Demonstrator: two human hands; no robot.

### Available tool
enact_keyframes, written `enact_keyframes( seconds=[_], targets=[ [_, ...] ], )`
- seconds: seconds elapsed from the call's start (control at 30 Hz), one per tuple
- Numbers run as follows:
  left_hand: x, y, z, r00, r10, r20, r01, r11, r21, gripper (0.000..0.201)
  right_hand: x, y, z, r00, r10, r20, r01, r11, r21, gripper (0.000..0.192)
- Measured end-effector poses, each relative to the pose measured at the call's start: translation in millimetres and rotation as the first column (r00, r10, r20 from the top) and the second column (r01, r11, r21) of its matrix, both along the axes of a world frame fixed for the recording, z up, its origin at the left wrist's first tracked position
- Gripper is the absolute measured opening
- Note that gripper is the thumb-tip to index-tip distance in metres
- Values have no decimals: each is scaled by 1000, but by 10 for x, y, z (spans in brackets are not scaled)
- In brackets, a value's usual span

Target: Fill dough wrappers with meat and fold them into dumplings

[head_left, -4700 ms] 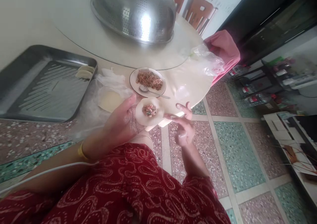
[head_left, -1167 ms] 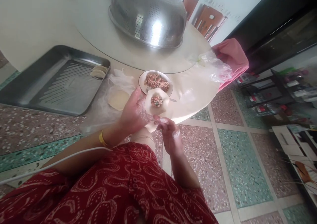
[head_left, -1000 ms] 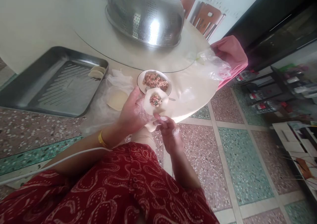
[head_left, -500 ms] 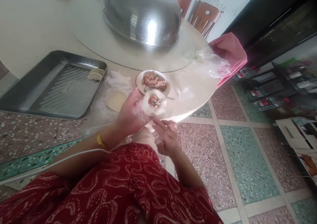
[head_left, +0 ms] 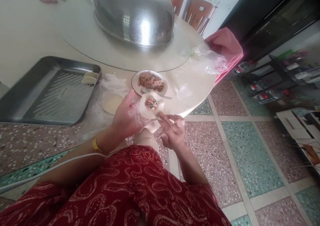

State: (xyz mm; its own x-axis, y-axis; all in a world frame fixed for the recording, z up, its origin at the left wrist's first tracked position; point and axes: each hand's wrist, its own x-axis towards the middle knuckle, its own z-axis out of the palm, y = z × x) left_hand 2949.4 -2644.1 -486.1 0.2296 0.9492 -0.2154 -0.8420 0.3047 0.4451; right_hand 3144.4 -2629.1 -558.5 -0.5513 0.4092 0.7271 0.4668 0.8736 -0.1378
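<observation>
My left hand (head_left: 128,114) holds a round, pale dumpling wrapper (head_left: 158,103) with a small mound of minced filling (head_left: 151,103) in its middle. The wrapper lies open, its edge wavy. My right hand (head_left: 173,131) is at the wrapper's lower right edge, its forefinger stretched out and touching the rim, the other fingers loosely bent and apart. Just beyond the wrapper stands a plate (head_left: 134,81) of minced filling (head_left: 151,82) with a spoon (head_left: 166,97) in it. Left of my left hand, more flat wrapper (head_left: 111,104) lies on a plastic bag (head_left: 93,116).
A dark baking tray (head_left: 47,114) at the left holds a few folded dumplings (head_left: 89,78) in its right corner. A large perforated metal cover (head_left: 135,16) stands on the glass turntable (head_left: 82,43). A clear plastic bag (head_left: 208,60) lies near a pink cloth (head_left: 227,49). A white cable (head_left: 62,162) crosses my left forearm.
My right forefinger has moved from below the wrapper up to its lower right rim. The view has shifted slightly, so the table's things appear further left. The left hand keeps its hold.
</observation>
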Motion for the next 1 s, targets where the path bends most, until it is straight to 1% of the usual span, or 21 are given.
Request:
enact_keyframes(
  seconds=[0.1,0.17,0.27,0.33,0.4,0.5,0.57,0.63,0.7,0.8,0.93,1.0],
  targets=[
    [-2,-9,-26,1000,-23,-13,24,999,32,55,6,23,30,998,-35,-61,33,999,-32,49],
    [-2,-14,-44,998,-65,-5,65,996,62,60,1,36,54,997,-48,-67,45,998,-50,48],
    [-2,-19,-68,993,-114,14,112,988,107,64,-16,57,90,993,-59,-101,55,998,-43,47],
    [-3,-19,-70,993,-114,3,113,988,104,65,-22,77,103,988,-60,-140,56,998,-32,47],
    [-4,-21,-58,994,-104,-17,105,991,78,67,-18,104,102,989,-41,-143,39,999,-15,46],
    [1,-38,-27,991,-130,-23,131,990,52,71,5,150,87,985,-33,-169,46,997,69,43],
    [14,-63,-13,987,-164,-7,164,985,56,67,19,171,79,980,-62,-190,85,990,114,45],
    [35,-95,-9,983,-182,1,182,980,76,61,21,178,80,981,-78,-176,102,986,129,48],
    [59,-125,-8,984,-177,-22,178,980,93,53,10,173,88,985,-61,-164,84,987,138,46],
    [84,-153,0,981,-171,-92,179,980,84,44,-10,156,107,982,-11,-187,42,986,162,42],
    [95,-170,25,979,-172,-111,182,980,82,42,-30,138,119,985,24,-171,8,982,186,33],
    [94,-182,41,979,-171,-107,181,980,88,41,-50,132,114,981,38,-190,2,979,203,27]
  ],
)
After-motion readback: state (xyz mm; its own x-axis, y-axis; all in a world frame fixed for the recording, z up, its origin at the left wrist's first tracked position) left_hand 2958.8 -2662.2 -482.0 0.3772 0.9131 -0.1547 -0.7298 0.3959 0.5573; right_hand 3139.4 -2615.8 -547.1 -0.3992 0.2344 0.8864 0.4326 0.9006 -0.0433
